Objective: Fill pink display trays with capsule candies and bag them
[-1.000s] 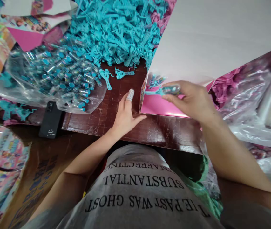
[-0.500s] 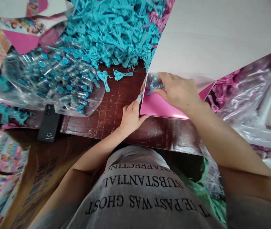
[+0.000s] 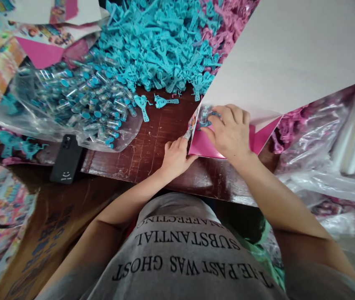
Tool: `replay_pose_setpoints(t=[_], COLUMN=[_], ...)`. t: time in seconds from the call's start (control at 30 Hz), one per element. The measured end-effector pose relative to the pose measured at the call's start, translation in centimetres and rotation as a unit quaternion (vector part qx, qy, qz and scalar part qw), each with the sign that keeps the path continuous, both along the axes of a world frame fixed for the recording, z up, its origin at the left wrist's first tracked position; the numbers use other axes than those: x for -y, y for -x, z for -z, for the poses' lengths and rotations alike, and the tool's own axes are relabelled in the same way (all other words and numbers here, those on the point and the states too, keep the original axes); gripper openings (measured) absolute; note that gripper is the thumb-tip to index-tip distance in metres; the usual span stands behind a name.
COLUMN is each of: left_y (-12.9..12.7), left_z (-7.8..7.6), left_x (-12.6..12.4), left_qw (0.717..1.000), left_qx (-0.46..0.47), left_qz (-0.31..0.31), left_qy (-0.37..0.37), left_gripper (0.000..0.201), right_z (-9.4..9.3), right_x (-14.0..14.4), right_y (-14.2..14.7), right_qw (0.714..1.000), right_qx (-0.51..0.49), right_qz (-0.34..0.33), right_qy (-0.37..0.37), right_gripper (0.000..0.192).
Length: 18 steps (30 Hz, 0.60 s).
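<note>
R hand (image 3: pixel 235 129) is in the pink box (image 3: pixel 202 146), R of center frame, fingers bent at blue toys (image 3: pixel 206 116) in its L corner; can't tell if gripping. L hand (image 3: pixel 176 157), thumb spread from fingers, is at box's L side. Prob. placing step; next move needs gentle release w/o shifting toys.

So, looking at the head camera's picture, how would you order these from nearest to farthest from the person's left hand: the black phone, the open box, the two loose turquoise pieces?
From the left hand:
1. Open box: just to its right, at the fingers.
2. Two loose turquoise pieces: beyond it, slightly left.
3. Black phone: far left, at the table's front edge.
</note>
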<state>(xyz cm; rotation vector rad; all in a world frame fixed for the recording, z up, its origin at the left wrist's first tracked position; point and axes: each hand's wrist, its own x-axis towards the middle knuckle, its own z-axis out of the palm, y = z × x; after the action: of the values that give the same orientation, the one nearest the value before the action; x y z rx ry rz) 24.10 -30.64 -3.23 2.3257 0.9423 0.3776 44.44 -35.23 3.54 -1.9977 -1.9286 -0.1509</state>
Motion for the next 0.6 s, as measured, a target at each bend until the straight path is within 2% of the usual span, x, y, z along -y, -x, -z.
replay_pose_setpoints(t=[0.13,0.37,0.43,0.5,0.6], left_y=[0.0,-0.2,0.2,0.9,1.8], left_z=[0.1,-0.2,-0.1,0.1,0.7], left_x=[-0.2,-0.5,-0.8,-1.7,-4.8], left_qw=[1.000,0.998,0.997,0.995,0.989], left_qx=[0.011,0.011,0.029,0.075,0.134], left_qz=[-0.006,0.003,0.010,0.007,-0.068], left_qy=[0.027,0.059,0.068,0.063,-0.010], left_gripper=[0.064,0.067,0.073,0.076,0.066], right_z=[-0.6,1.2,1.1,0.9,0.8], right_x=[0.1,-0.1,-0.1,-0.2,-0.6], right_y=[0.4,1.0,1.1,1.1,1.1], right_qw=[0.998,0.997,0.997,0.996,0.998], right_qx=[0.030,0.011,0.014,0.009,0.002], right_qz=[0.046,0.064,0.074,0.082,0.069], right_qy=[0.032,0.030,0.035,0.022,-0.007], right_gripper=[0.033,0.027,0.033,0.048,0.069])
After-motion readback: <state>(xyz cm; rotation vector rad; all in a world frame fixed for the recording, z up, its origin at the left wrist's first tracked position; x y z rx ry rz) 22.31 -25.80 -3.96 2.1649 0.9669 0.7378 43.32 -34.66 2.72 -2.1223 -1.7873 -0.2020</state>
